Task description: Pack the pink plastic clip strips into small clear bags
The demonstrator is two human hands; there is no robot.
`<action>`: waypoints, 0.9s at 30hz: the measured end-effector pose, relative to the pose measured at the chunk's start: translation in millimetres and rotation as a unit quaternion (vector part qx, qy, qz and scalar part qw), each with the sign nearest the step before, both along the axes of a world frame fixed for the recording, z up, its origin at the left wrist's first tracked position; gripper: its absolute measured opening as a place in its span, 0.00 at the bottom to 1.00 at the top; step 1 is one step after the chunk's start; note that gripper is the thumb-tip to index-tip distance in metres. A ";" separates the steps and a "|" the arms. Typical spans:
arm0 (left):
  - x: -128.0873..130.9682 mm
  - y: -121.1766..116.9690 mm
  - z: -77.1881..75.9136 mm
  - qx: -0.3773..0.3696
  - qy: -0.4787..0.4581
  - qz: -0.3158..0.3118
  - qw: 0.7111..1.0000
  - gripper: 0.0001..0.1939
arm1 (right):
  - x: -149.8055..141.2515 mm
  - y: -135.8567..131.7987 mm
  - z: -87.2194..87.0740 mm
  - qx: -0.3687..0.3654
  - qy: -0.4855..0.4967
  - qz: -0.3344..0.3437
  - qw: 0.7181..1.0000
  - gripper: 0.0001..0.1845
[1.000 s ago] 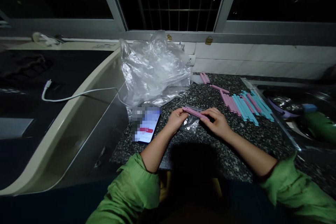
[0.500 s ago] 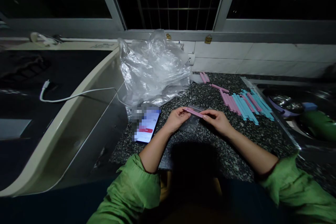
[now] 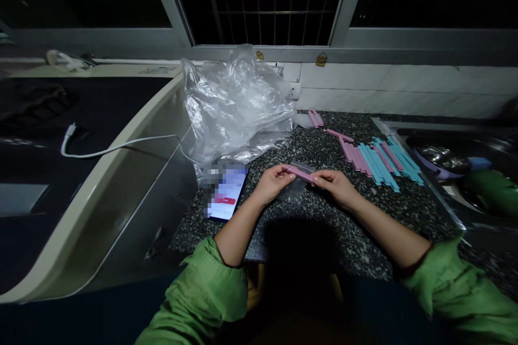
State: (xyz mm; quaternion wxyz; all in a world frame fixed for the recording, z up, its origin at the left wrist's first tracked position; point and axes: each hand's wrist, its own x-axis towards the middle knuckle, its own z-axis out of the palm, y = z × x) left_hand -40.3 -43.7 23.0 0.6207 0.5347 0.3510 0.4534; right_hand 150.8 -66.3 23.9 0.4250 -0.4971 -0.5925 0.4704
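Observation:
A slim pink plastic strip [image 3: 300,173] is stretched between my two hands above the counter. My left hand [image 3: 273,184] pinches its left end, and my right hand [image 3: 332,185] pinches its right end between thumb and fingers. Below the strip lies a small clear plastic bag [image 3: 294,192], partly hidden by it. To the right, several pink strips [image 3: 355,159] and several blue strips [image 3: 378,166] lie in a row on the speckled counter. A pair of pink strips [image 3: 315,119] rests farther back, near the wall.
A large crumpled clear bag [image 3: 243,102] stands behind my left hand. A lit phone [image 3: 226,194] lies left of my forearm. A white cable [image 3: 121,145] crosses the appliance on the left. A sink [image 3: 429,172] with a metal bowl bounds the counter's right side.

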 end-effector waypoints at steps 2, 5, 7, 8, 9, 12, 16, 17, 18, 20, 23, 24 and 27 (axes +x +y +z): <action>0.6 0.2 0.0 -0.003 0.000 0.003 1.000 0.19 | -0.2 -0.1 -0.1 -0.012 0.009 -0.003 1.000 0.18; 1.3 0.6 0.1 -0.009 -0.003 0.010 1.000 0.20 | 0.0 -0.1 -1.0 -0.034 0.022 -0.002 0.999 0.19; 1.5 0.9 0.1 -0.014 -0.006 0.010 1.000 0.20 | 0.0 -0.1 -1.5 -0.045 0.031 0.002 0.999 0.20; 1.6 1.0 0.1 -0.016 -0.008 0.009 1.000 0.20 | -0.1 -0.1 -1.6 -0.049 0.034 0.005 0.998 0.20; 1.7 1.0 -0.1 -0.018 -0.010 0.009 1.000 0.20 | -0.2 -0.1 -1.7 -0.052 0.036 0.006 0.998 0.20; 2.4 1.1 -1.2 -0.025 -0.014 0.013 1.000 0.19 | -0.3 0.4 -1.7 -0.051 0.034 0.008 0.998 0.21; 4.1 1.3 -2.8 -0.038 -0.019 0.021 0.999 0.19 | 0.6 0.9 -1.4 -0.015 -0.006 0.008 1.000 0.21; 4.5 1.3 -3.1 -0.042 -0.023 0.025 0.999 0.19 | 0.8 0.8 -1.5 -0.002 -0.022 0.007 1.000 0.20; 4.8 1.3 -3.5 -0.046 -0.027 0.029 0.998 0.18 | 0.9 0.4 -1.6 0.011 -0.040 0.005 0.999 0.20; 5.4 1.2 -4.2 -0.055 -0.037 0.038 0.997 0.18 | 0.7 -0.7 -2.5 0.042 -0.077 -0.006 0.996 0.18; 6.2 0.9 -6.0 -0.066 -0.046 0.050 0.995 0.18 | -0.2 -2.7 -4.8 0.132 -0.157 -0.045 0.978 0.16; 6.5 0.7 -6.7 -0.070 -0.048 0.053 0.995 0.18 | -0.6 -3.3 -5.5 0.173 -0.192 -0.061 0.964 0.16; 7.9 0.1 -8.6 -0.078 -0.057 0.059 0.994 0.17 | -1.0 -4.8 -7.2 0.294 -0.291 -0.089 0.906 0.14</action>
